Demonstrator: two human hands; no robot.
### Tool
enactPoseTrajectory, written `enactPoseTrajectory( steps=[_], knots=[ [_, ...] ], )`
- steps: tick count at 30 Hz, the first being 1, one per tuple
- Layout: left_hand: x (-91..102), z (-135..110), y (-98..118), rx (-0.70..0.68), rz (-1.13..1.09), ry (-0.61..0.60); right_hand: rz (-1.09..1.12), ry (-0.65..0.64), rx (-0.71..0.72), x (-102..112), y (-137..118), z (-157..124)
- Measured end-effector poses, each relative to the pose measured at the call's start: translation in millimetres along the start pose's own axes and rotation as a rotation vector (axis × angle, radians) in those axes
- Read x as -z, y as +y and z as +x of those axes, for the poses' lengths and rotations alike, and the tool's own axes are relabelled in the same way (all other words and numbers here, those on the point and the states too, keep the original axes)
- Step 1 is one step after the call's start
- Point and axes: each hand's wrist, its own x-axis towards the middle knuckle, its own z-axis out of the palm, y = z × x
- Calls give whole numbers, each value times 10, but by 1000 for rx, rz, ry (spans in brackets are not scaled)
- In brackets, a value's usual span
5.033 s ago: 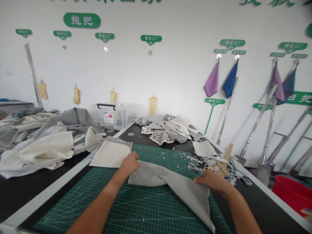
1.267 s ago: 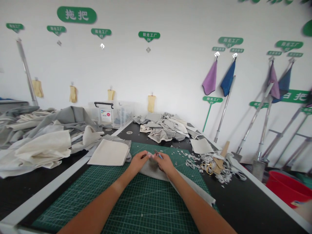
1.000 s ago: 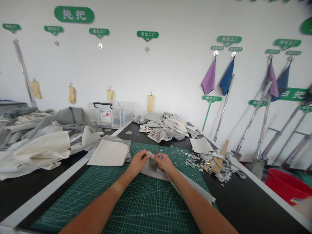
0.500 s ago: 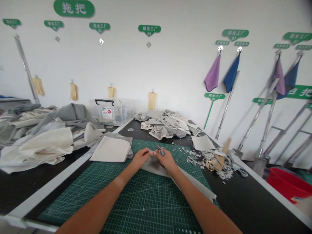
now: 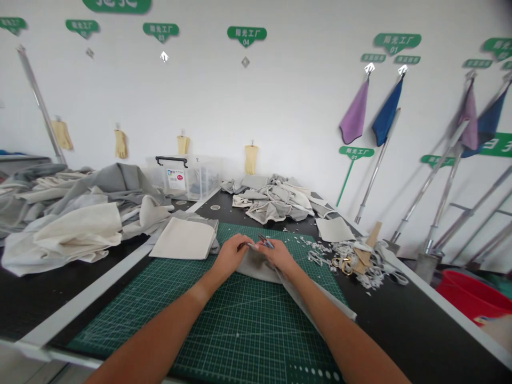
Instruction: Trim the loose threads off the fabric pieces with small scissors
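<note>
A grey cloth lies on the green cutting mat, trailing toward the mat's right edge. My left hand is closed, pinching the cloth's far end. Right beside it, my right hand is closed round a small pair of snips, whose blades point at the cloth's edge between the two hands.
A folded cream cloth sits left of the hands. Heaps of grey and cream fabric fill the left; another pile lies behind. Cloth scraps and gold scissors lie to the right. A red bucket stands beyond the table.
Five seconds ago my hands were apart, spreading the cloth; now they meet at its far end. In the last second they hardly moved while the camera tilted down slightly.
</note>
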Motion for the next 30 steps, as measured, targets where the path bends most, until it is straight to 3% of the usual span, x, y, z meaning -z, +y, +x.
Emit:
enactPoseTrajectory(
  steps=[4, 7, 16, 22, 30],
  knots=[
    [13, 1, 20, 19, 16, 37, -257, 9, 203, 8, -38, -5],
    [-4, 8, -11, 62, -49, 47, -393, -4, 276, -18, -71, -23],
    [-35, -2, -80, 190, -70, 18, -600, 133, 248, -93, -101, -118],
    [-38, 10, -54, 125, -51, 21, -667, 219, 225, -112, -134, -177],
    [-25, 24, -54, 95, -100, 16, -585, 161, 259, -132, -58, -127]
  ],
)
